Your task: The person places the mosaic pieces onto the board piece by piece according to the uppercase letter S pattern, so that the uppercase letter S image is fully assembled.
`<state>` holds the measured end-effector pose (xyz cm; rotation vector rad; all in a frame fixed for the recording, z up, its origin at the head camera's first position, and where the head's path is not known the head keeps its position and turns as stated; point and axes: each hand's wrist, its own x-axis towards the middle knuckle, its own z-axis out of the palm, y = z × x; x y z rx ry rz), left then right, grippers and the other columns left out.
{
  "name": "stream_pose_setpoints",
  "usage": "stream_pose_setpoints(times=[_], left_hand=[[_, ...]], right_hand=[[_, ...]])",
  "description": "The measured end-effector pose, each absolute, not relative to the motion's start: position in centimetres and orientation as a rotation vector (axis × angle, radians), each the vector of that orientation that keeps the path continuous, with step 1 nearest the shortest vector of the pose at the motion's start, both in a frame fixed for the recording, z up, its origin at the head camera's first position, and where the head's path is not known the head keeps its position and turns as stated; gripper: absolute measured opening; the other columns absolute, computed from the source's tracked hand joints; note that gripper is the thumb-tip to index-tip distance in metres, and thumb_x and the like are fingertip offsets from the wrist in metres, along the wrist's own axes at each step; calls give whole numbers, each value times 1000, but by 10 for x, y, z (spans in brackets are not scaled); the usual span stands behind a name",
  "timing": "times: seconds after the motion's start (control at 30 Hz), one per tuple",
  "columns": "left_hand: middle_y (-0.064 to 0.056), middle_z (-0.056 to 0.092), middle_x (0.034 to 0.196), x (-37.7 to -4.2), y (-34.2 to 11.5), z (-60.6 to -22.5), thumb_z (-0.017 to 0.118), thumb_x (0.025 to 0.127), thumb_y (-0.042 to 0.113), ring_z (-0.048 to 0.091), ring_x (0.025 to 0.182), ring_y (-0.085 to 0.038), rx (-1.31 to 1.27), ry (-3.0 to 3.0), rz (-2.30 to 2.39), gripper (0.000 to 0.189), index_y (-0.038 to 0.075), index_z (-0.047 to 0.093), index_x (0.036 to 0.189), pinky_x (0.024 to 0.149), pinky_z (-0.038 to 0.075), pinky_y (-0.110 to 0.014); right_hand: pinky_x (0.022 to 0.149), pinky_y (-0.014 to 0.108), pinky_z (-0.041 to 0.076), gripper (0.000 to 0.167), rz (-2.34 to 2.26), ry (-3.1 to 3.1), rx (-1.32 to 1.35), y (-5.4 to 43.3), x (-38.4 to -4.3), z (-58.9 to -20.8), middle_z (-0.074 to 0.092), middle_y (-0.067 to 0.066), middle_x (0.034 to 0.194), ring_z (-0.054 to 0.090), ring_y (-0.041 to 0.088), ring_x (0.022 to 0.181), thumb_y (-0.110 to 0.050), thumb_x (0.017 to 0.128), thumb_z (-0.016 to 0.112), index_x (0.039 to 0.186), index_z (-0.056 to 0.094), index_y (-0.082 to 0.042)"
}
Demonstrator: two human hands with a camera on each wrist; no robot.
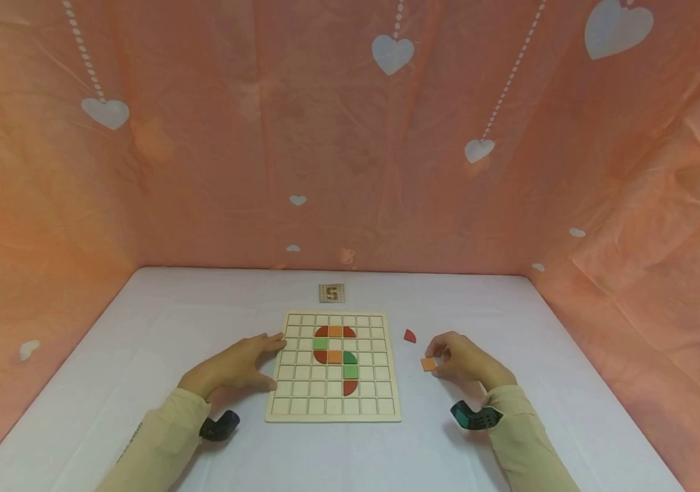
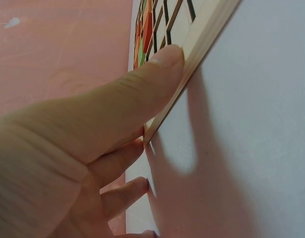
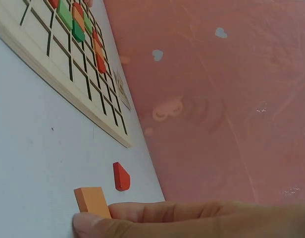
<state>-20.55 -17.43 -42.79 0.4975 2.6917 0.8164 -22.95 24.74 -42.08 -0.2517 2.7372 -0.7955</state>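
Observation:
A wooden grid board [image 1: 300, 406] lies on the table, with several red, orange and green tiles set in its cells in an S-like curve. My left hand [image 1: 233, 365] rests against the board's left edge, fingers and thumb spread; in the left wrist view the thumb [image 2: 142, 87] touches the rim. To the right of the board, my right hand [image 1: 463, 359] pinches an orange square tile [image 1: 428, 364] between thumb and fingers. The same orange tile [image 3: 92, 201] shows tilted in the right wrist view. A red quarter-round tile [image 1: 410, 336] lies between board and right hand.
A small pattern card [image 1: 332, 293] lies behind the board. White cloth covers the table [image 1: 214, 301], and an orange curtain with pale hearts [image 1: 337, 137] stands around its back and sides. Each wrist wears a dark strapped device [image 1: 475, 415].

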Motion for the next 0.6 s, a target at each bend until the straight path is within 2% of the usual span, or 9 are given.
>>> stream_pose_setpoints(times=[0.37, 0.6], left_hand=[[-17, 40, 161, -203, -174, -428, 89, 73, 17, 29, 150, -50, 504, 2703, 822, 82, 2, 52, 146, 122, 25, -65], [-14, 38, 162, -205, -173, -427, 88, 75, 18, 27, 152, -48, 463, 2694, 822, 83, 4, 51, 147, 124, 24, -64]], right_hand=[[77, 31, 50, 17, -811, 2791, -315, 240, -228, -417, 64, 3, 94, 55, 19, 86, -5, 80, 82, 90, 71, -11], [67, 23, 46, 16, -888, 2840, -501, 224, -229, -416, 71, 5, 98, 53, 15, 78, -5, 81, 81, 94, 72, -8]])
